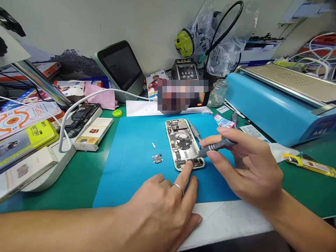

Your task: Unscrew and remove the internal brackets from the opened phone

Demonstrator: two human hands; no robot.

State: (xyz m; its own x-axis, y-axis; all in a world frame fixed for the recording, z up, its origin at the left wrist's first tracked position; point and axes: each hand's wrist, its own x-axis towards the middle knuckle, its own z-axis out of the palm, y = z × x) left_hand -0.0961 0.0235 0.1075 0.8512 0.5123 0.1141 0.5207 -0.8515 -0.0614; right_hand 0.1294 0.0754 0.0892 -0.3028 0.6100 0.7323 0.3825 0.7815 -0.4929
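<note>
An opened smartphone [184,143] lies on the blue mat [131,140], its inner parts exposed. My left hand [162,203], a ring on one finger, presses its outstretched index fingertip on the phone's bottom end; it holds nothing. Between thumb and fingers, my right hand [244,164] grips a grey screwdriver [216,146] at a slant, its tip end over the lower right of the phone. I cannot make out the tip itself. Another screwdriver [194,130] lies along the phone's right edge. Left of the phone are a small metal component [158,158] and a tiny white piece [153,145].
A blue machine [273,105] with a metal top stands at the right, near a yellow utility knife [309,164]. Boxes [93,133] and a white cable [64,122] crowd the left. Behind the mat are a glass jar [218,92] and a screen device [119,68].
</note>
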